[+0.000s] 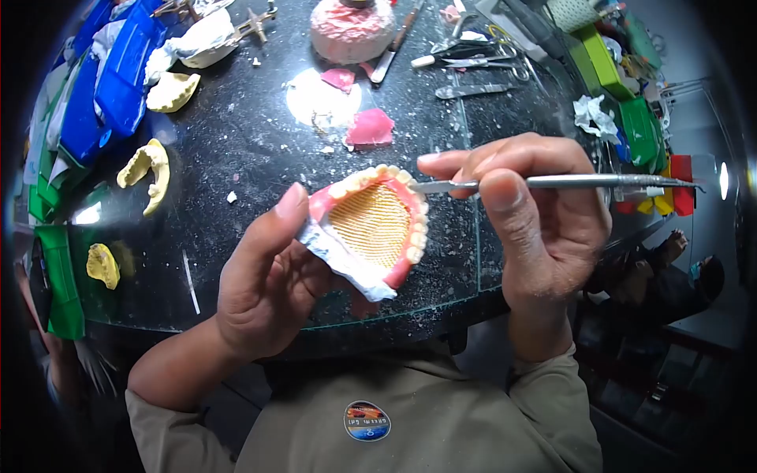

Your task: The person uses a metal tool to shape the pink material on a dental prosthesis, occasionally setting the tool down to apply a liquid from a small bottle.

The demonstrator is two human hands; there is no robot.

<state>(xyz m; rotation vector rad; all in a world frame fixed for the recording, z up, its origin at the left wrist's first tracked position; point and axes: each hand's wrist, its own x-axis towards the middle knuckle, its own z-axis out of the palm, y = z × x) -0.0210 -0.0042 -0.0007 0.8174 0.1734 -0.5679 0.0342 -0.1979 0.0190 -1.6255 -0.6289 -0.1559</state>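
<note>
My left hand (272,276) grips a denture (371,225) by its left side, thumb on the pink rim. The denture has a row of cream teeth around a ridged, golden-looking palate, with white plaster along its near left edge. In my right hand (544,209), a slim metal wax carver (583,181) is pinched between thumb and fingers. The carver's flat tip touches or nearly touches the teeth at the denture's upper right; exact contact is hard to make out.
Pink wax pieces (369,128) lie beyond the denture, near a pink-coated plaster block (352,31) and a wax knife (397,43). Scissors (481,61) rest at the back right. Yellowish casts (158,177) and blue bins (118,71) stand on the left. A person (670,284) appears at far right.
</note>
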